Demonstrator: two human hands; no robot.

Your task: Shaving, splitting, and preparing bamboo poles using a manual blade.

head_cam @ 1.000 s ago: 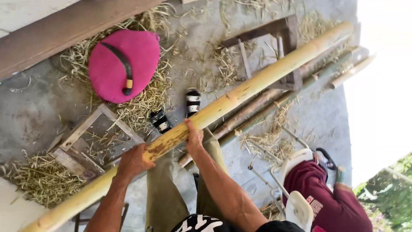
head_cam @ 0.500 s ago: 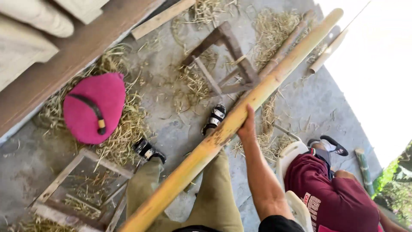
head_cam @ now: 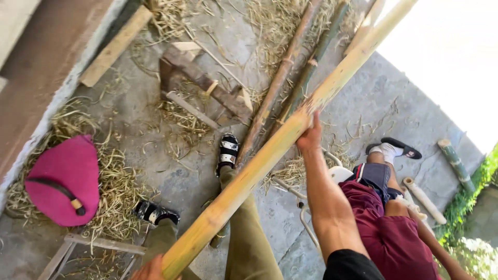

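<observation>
A long pale-yellow bamboo pole [head_cam: 280, 142] runs diagonally from the bottom left to the top right, above the concrete floor. My right hand [head_cam: 311, 136] grips it near its middle, arm stretched forward. My left hand [head_cam: 149, 269] holds the pole's near end at the bottom edge; only part of that hand shows. Below the pole I see my olive trousers [head_cam: 249, 243] and black-and-white sandals [head_cam: 227, 150].
Two darker bamboo poles [head_cam: 290, 72] lie on the floor among straw. A wooden frame stool [head_cam: 207, 85] stands at the upper middle, another wooden frame [head_cam: 88, 248] at the lower left. A magenta cap [head_cam: 65, 176] lies on straw. A person in maroon clothes [head_cam: 394, 228] sits at right.
The view has swung right and closer. The pole now points more steeply away, my right hand has shifted further along it, and my left hand has reappeared at its near end.
</observation>
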